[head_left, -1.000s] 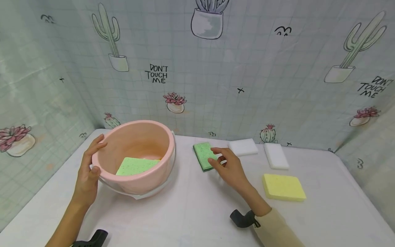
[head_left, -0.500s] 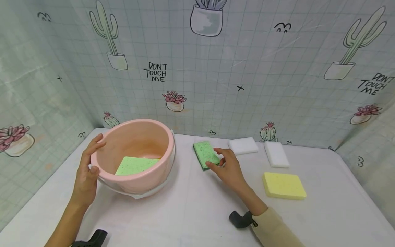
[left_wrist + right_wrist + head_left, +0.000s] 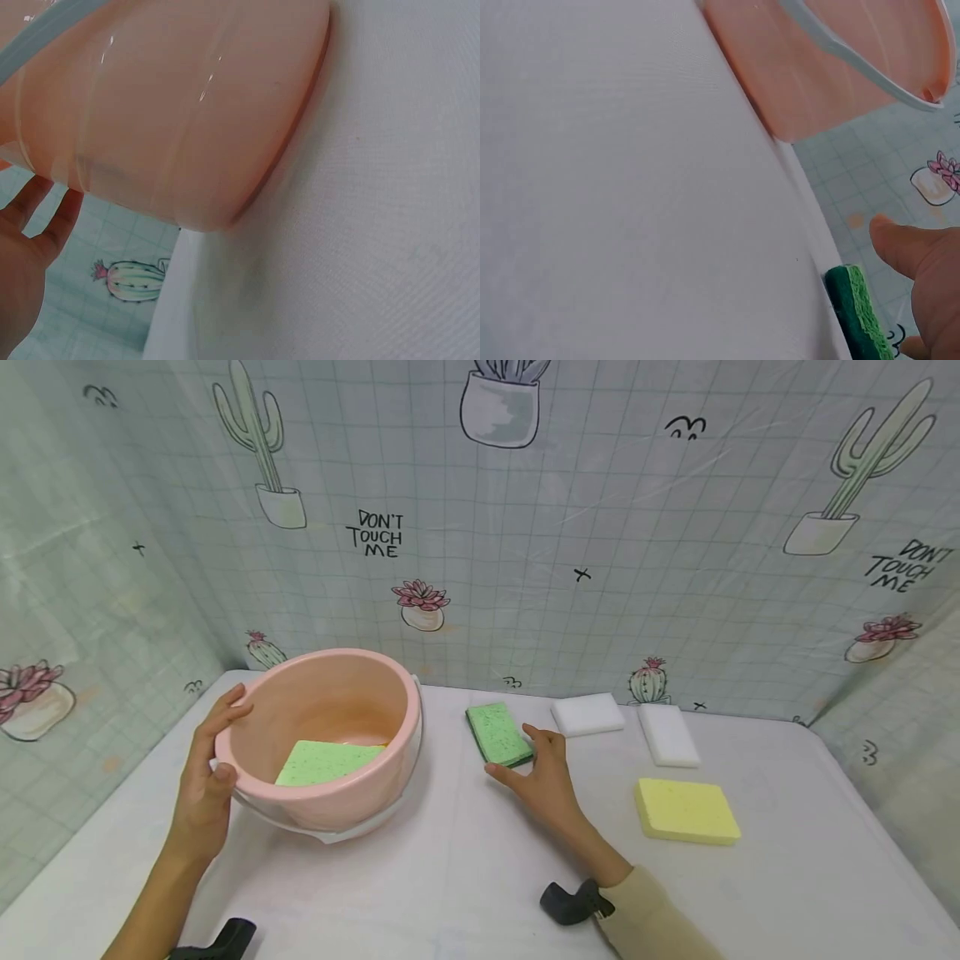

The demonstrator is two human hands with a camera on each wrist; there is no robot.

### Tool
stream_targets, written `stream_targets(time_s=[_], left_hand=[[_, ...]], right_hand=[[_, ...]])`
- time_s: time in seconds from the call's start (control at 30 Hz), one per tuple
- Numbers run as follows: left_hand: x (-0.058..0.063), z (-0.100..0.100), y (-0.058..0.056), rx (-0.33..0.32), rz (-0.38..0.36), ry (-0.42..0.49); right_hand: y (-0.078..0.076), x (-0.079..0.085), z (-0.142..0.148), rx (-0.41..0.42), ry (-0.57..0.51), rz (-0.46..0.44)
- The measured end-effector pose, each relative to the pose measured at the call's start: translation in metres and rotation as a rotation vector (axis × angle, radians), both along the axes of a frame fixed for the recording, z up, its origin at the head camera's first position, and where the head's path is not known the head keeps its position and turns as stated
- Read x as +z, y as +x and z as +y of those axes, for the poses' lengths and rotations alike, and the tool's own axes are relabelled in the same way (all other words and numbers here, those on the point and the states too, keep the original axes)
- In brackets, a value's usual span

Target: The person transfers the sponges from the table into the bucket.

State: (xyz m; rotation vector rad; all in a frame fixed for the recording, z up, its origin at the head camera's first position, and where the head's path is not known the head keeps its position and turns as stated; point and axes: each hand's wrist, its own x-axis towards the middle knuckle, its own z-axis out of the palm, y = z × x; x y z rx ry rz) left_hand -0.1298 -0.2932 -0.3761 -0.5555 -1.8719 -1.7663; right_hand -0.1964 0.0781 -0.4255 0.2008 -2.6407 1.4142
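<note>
While the left hand holds the pink bucket by its left side, fingers bent at the rim and thumb on the near edge, the right hand reaches over the table with thumb and forefinger spread well apart and nothing between them. Its forefinger is just beside the right edge of the green sponge and its thumb is in front of the near edge; whether any finger touches it, I cannot tell. That sponge lies flat and slightly turned near the back of the table, to the right of the bucket, its speckled light green layer uppermost and a dark green layer underneath. The bucket stands upright, its pale handle hanging down, with a light green piece inside and a bit of orange showing behind that. Close past the right hand's fingertips lies a white pad, with a second white pad to its right and a thick yellow sponge nearer the person. A cactus-print cloth rises behind the table, and a beige sleeve covers the right forearm.
</note>
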Motion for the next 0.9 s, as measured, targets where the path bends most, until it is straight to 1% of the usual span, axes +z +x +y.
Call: stream_targets(time_s=[0.23,0.4,0.67,0.9], left_hand=[[0.0026,-0.0004,0.0000,-0.011,-0.026,0.011],[0.0038,0.0004,-0.0007,-0.019,-0.033,0.021],[0.0041,0.0004,-0.0020,-0.013,-0.019,0.018],[0.0040,0.0006,-0.0010,-0.028,-0.030,0.032]], right_hand=[[-0.0052,-0.0023,-0.0092,-0.068,0.022,-0.013],[-0.0071,-0.0019,-0.0092,-0.093,0.041,0.001],[-0.0081,-0.0004,-0.0032,-0.046,0.047,-0.012],[-0.0092,-0.0002,-0.0018,-0.027,0.057,-0.043]])
